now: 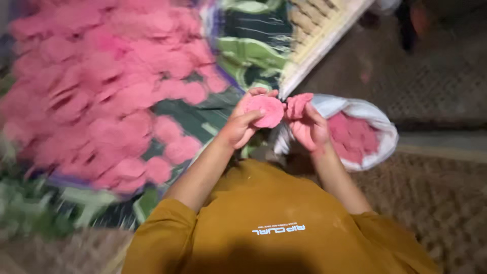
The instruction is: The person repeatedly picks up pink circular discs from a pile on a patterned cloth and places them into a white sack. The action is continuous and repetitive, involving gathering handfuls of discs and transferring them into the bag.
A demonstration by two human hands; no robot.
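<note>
My left hand holds a flat round pink disc by its edge, thumb across its lower side. My right hand grips a second, smaller pink piece just to the right, and the two pieces nearly touch. Both hands are raised in front of my chest above the edge of the cloth. Many similar pink discs lie spread in overlapping rows on a green patterned cloth to the left.
A white sack with its mouth rolled open sits at the right, filled with pink material. A woven mat covers the floor at the right and front. A pale slatted frame lies at the top. My mustard-yellow shirt fills the lower middle.
</note>
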